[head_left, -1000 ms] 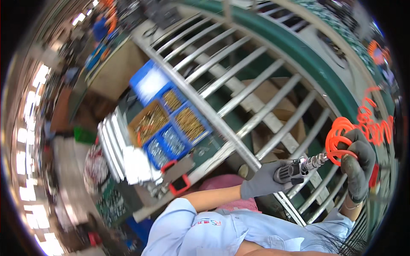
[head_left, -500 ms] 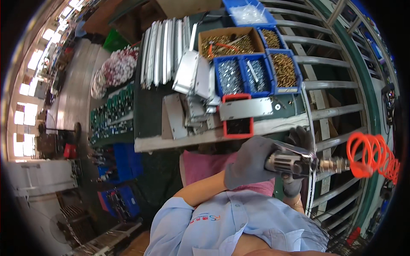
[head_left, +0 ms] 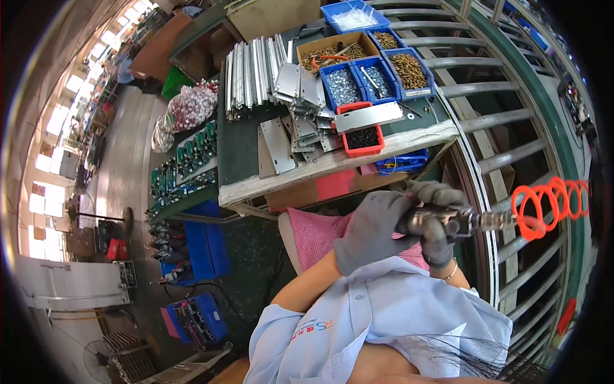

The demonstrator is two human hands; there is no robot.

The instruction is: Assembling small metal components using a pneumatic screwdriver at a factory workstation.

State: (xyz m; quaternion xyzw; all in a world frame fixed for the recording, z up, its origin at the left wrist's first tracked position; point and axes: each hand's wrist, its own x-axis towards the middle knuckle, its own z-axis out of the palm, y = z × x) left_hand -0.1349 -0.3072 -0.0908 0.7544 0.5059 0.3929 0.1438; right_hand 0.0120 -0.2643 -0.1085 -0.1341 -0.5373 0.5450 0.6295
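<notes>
In front of my chest, both of my grey-gloved hands are closed on a dark metal air tool (head_left: 458, 223). My left hand (head_left: 376, 225) wraps round its left end, fingers bent. My right hand (head_left: 437, 242) grips the body, with fingers curled over the top and below it. From the tool's right end a metal coupling (head_left: 497, 221) leads to a coiled red-orange air hose (head_left: 540, 211). The tip of the tool is hidden by my left glove. The workbench edge (head_left: 339, 163) lies just beyond my hands.
On the bench, a flat metal plate (head_left: 369, 118) rests across a red bin (head_left: 363, 139) of black screws. Blue bins (head_left: 385, 100) of small hardware stand behind. Metal brackets (head_left: 300, 89) and long silver bars (head_left: 256, 73) are stacked leftward. A roller conveyor (head_left: 499, 121) runs along the right.
My right hand, partly spread behind the tool before, now closes round it. The tool has moved slightly upward in the view. The bench appears shifted and tilted as my head moved.
</notes>
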